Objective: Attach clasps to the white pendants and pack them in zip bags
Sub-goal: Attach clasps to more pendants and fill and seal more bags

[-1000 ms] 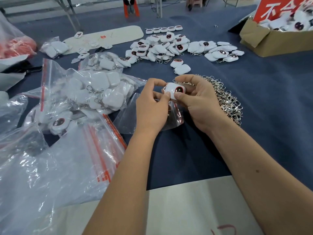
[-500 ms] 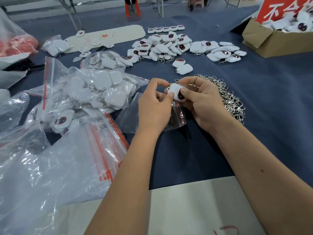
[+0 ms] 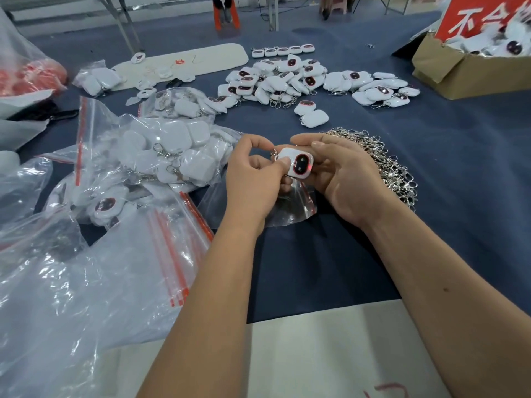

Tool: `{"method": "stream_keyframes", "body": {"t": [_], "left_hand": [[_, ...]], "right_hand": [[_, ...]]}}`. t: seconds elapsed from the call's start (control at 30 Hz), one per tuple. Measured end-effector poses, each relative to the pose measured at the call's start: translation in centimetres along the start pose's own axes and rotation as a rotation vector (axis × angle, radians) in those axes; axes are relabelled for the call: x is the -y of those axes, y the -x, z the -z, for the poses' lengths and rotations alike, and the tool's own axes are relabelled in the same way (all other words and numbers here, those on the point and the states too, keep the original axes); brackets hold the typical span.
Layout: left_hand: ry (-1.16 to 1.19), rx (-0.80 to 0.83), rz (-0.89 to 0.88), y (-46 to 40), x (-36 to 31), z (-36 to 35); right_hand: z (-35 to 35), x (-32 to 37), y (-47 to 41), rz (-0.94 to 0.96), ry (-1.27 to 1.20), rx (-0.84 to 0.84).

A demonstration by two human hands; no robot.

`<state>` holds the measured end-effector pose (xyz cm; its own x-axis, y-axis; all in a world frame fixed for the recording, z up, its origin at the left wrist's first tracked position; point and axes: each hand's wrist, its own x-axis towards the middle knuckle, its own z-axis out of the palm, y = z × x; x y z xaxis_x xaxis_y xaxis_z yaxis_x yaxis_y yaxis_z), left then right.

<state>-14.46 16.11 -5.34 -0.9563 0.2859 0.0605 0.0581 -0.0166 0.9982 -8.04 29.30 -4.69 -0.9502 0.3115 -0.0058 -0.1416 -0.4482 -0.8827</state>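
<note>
At the centre of the frame a small white rounded-square plastic pendant with a dark oval window [image 3: 296, 165] is held above the blue cloth-covered table [image 3: 459, 173]. The right hand [image 3: 342, 179] cradles its right side with curled fingers, while the left hand [image 3: 253, 179] presses a thumb on its left corner and pinches a small silver metal clasp [image 3: 275, 153] at its top-left edge. The pendant looks light, hard and smooth, so it may slip; gripping its flat sides, as now, seems safest, leaving the corner loop free. The clasp is tiny and springy-looking and probably needs a fingertip pinch. Just beneath the hands lies a small clear zip bag with a red seal strip [image 3: 290, 208], likely the next destination. Just right of the hands sits a heap of loose silver clasps [image 3: 388, 162]. Left of centre are clear bags filled with white pendants [image 3: 172, 150]; in the upper middle, a spread of loose pendants [image 3: 287, 79]; at upper right, a brown cardboard box [image 3: 465, 73].
</note>
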Motion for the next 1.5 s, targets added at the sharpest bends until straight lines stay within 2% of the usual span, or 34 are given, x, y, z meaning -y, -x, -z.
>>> {"method": "stream_keyframes", "body": {"t": [0.27,0.37,0.6,0.73,0.83,0.97,1.07,1.13,1.27,1.43,1.5], "left_hand": [[0.006,-0.042,-0.025,0.1,0.0,-0.3],[0.004,-0.026,-0.010,0.3,0.0,-0.4],[-0.516,-0.032,-0.204,0.8,0.2,-1.5],[-0.596,-0.011,-0.247,0.8,0.3,-1.3],[-0.558,-0.064,-0.208,0.6,0.3,-1.0],[-0.394,-0.178,-0.139,0.2,0.3,-1.0],[-0.338,-0.235,-0.214,0.5,0.1,-1.2],[-0.332,-0.253,-0.303,0.7,-0.2,-1.4],[-0.328,-0.303,-0.391,0.9,-0.6,-1.4],[-0.339,-0.334,-0.453,1.2,-0.9,-1.3],[-0.339,-0.354,-0.485,1.3,-1.0,-1.3]], "right_hand": [[0.4,-0.4,0.0,0.024,0.025,0.023],[0.3,-0.5,0.0,0.073,0.090,-0.020],[1.3,0.7,-0.4,0.200,-0.055,-0.281],[1.6,0.5,-0.5,0.219,0.024,-0.317],[1.2,0.4,-0.3,0.232,0.154,-0.272],[0.8,-0.1,0.0,0.275,0.564,-0.200],[0.5,-0.6,0.0,0.355,0.874,-0.143],[0.4,-0.8,0.1,0.394,0.968,-0.139],[0.7,-0.6,0.1,0.355,0.856,-0.131],[0.7,-0.5,0.3,0.245,0.675,0.110],[0.5,-0.5,0.3,0.206,0.698,0.121]]}}
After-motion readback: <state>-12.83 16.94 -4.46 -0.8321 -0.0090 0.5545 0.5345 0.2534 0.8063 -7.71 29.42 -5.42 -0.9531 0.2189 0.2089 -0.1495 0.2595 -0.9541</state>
